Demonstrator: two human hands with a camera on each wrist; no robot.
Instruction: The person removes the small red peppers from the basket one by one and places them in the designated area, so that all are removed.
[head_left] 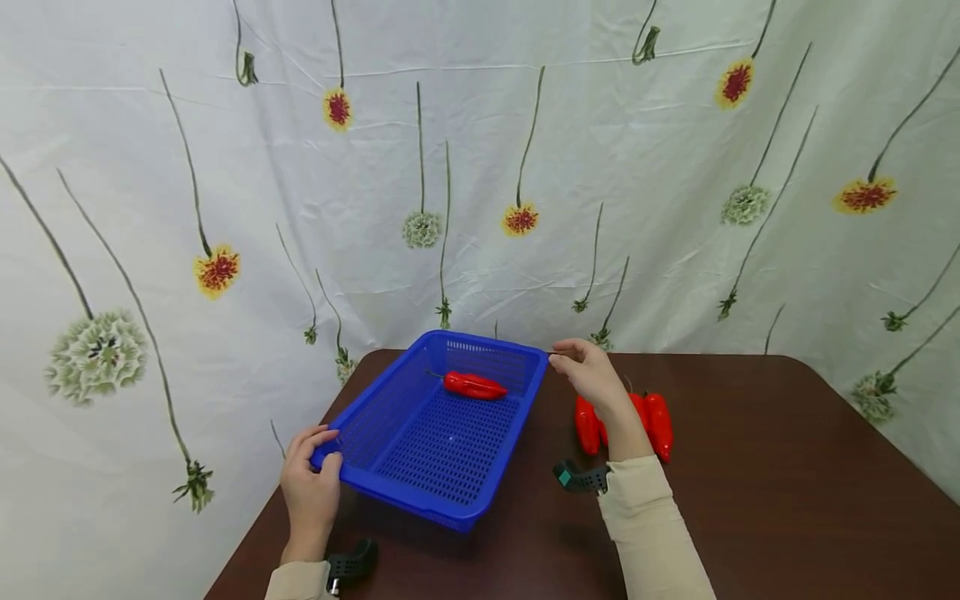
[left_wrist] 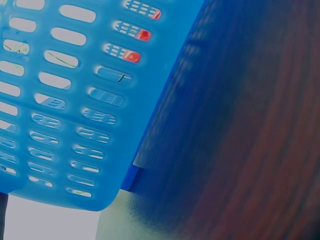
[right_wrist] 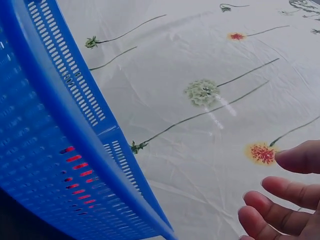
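A blue plastic basket (head_left: 517,433) with slotted walls is tilted over the table, its near end raised. My left hand (head_left: 309,492) grips its near left corner, thumb over the rim. One red chili pepper (head_left: 474,386) lies inside against the far wall; red bits of it show through the slots in both wrist views. By the far right corner is my right hand (head_left: 592,379), its fingers loosely bent and holding nothing. In the right wrist view, a gap separates those fingers (right_wrist: 275,210) from the basket rim. The left wrist view shows the basket wall (left_wrist: 65,120), with the left hand out of sight.
Several red peppers (head_left: 660,425) lie on the dark brown table (head_left: 780,475), partly hidden behind my right forearm. A white cloth with printed flowers (head_left: 480,275) hangs behind the table and along its left side.
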